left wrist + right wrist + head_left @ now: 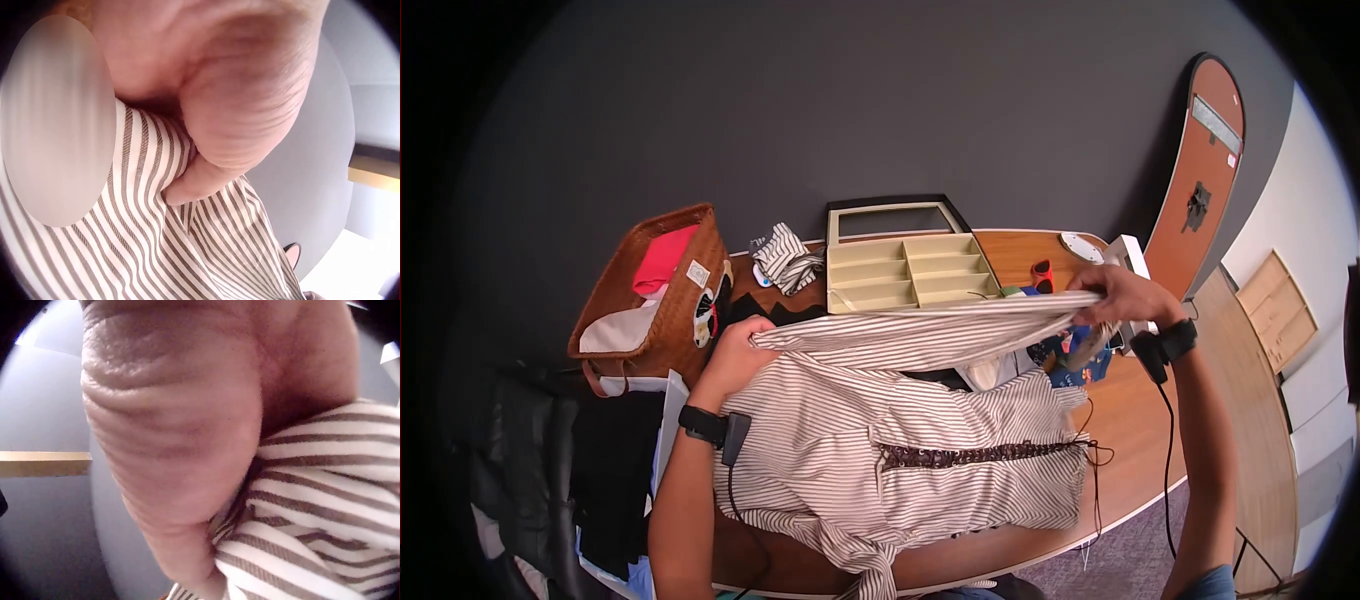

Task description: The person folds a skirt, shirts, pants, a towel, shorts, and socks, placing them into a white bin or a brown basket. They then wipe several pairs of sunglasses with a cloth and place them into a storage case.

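Observation:
A brown-and-white striped shirt [810,430] lies spread over the table, with a dark lace-like strip [975,455] along its middle. My left hand [740,362] pinches the striped cloth at its upper left; in the left wrist view the thumb [200,184] presses into the folds. Raised at the right, my right hand [1128,298] grips the far end of a sleeve [930,325]. That sleeve stretches between both hands above the table. In the right wrist view, bunched striped cloth [312,506] comes out of the grip. The shirt's other sleeve [865,555] bunches at the front edge.
A brown wicker basket [662,335] with cloths stands at the left. Behind the sleeve are a cream compartment box [868,272] with a windowed lid and a crumpled striped cloth [787,262]. Red sunglasses [1042,275] and small items lie at the right. Dark clothes [612,455] are at lower left.

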Demonstrator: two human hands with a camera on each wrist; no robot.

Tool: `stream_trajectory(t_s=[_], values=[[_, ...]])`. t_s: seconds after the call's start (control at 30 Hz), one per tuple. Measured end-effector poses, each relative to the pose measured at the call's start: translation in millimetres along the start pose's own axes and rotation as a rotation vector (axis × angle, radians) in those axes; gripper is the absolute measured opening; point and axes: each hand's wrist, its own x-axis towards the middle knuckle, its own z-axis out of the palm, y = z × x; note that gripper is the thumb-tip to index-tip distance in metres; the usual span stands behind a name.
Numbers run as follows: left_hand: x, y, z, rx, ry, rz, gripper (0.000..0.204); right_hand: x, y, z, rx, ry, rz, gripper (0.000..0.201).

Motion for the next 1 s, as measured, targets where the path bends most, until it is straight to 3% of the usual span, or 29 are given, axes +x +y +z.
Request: stream_trajectory(t_s=[0.07, 0.17, 0.27, 0.3, 0.4, 0.47, 0.53, 0.6, 0.67, 0.83, 0.93, 1.0], values=[[-3, -13, 2, -0.045, 0.036, 0.030, 0.018, -22, -11, 9, 0.111, 0.009, 0.013, 0.026], [-8, -17, 4, -0.302, 0.105, -0.004, 0.016, -42, -17, 35, -0.016, 0.138, -0.024, 0.021], [-7, -25, 5, -0.220, 0.105, -0.029, 0.015, -53, -15, 76, -0.395, 0.302, -0.171, 0.023], [-6, -28, 4, -0.181, 0.119, 0.009, 0.016, -59, -23, 86, -0.364, 0.350, -0.084, 0.023], [-11, -28, 4, -0.078, 0.222, 0.094, 0.018, -85, -38, 113, -0.392, 0.530, -0.166, 0.024], [-17, -33, 3, 0.008, 0.222, 0.089, 0.020, -102, -46, 149, -0.273, 0.139, -0.168, 0.030], [-19, -41, 0, 0.098, 0.216, 0.098, 0.021, -105, -32, 184, -0.223, -0.025, -0.442, 0.038], [-24, -46, 2, 0.188, 0.220, 0.064, 0.022, -104, -21, 187, -0.127, -0.030, -0.338, 0.043], [-29, -46, 1, 0.209, 0.204, 0.036, 0.021, -107, -15, 186, -0.178, 0.179, -0.073, 0.044], [-31, -41, -1, 0.146, 0.180, 0.023, 0.027, -121, 20, 194, -0.214, 0.074, -0.036, 0.054], [-37, -15, -1, 0.093, 0.112, 0.003, 0.032, -128, 36, 188, -0.102, 0.030, -0.037, 0.062], [-42, 15, 9, 0.250, 0.255, 0.253, 0.032, -134, 41, 183, 0.081, -0.030, -0.144, 0.066]])
